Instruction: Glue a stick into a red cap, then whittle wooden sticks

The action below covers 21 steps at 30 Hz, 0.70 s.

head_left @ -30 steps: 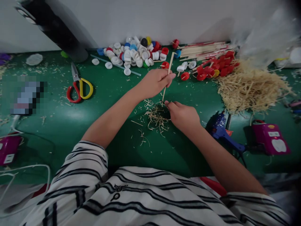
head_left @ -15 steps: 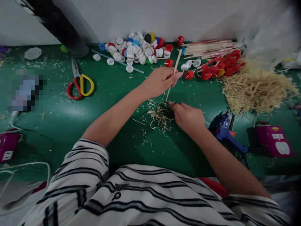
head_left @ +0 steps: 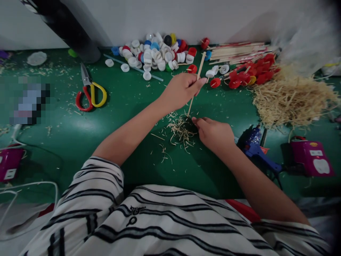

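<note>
My left hand (head_left: 181,90) grips a thin wooden stick (head_left: 201,64), which slants down with its lower end over a small heap of curly shavings (head_left: 181,131). Just right of that lower end is my right hand (head_left: 214,133), its fingers pinched together; whatever they hold is too small and dark to make out. Behind my left hand lie a pile of bottle caps (head_left: 154,53) and red caps with sticks in them (head_left: 237,79).
Scissors (head_left: 90,89) lie on the green table (head_left: 133,89) at the left, near a black cylinder (head_left: 71,33). To the right are a fibre pile (head_left: 293,97), a blue glue gun (head_left: 257,153) and a purple box (head_left: 313,158). Wrapped sticks (head_left: 237,52) lie at the back.
The stick has shifted slightly, its top end a little higher. My right fingers have moved slightly down, away from its lower end. My left hand keeps its grip.
</note>
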Each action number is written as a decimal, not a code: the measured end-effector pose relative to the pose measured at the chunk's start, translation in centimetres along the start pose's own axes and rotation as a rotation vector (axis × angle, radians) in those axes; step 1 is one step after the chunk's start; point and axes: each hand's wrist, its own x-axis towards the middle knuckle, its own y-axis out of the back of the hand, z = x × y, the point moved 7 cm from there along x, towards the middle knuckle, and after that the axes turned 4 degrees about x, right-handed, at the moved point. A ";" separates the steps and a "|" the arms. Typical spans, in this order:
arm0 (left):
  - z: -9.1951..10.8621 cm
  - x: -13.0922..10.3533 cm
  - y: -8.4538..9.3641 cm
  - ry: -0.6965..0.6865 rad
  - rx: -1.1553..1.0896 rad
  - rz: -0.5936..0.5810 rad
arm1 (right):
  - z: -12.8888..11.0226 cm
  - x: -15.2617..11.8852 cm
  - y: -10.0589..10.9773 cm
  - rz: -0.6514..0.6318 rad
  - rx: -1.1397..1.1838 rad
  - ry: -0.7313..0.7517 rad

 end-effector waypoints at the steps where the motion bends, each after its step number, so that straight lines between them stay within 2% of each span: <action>1: 0.0 0.0 -0.1 0.000 0.012 0.000 | 0.1 0.1 0.2 0.016 0.004 -0.010; 5: 0.0 0.0 -0.3 0.009 0.024 0.006 | 0.5 0.8 0.9 0.119 -0.002 -0.035; 7: 0.0 0.0 -0.3 0.029 0.029 0.010 | 0.6 1.0 0.8 0.127 -0.003 -0.027; 14: 0.7 -0.2 0.0 0.006 0.012 0.051 | 0.6 0.5 0.3 0.083 0.000 -0.038; 18: 0.2 -0.3 -0.2 0.052 0.094 0.053 | 0.3 0.0 -0.3 -0.001 -0.015 -0.004; 21: 0.1 -0.3 -0.2 0.019 0.087 0.077 | 0.2 -0.2 -0.4 -0.031 -0.020 0.000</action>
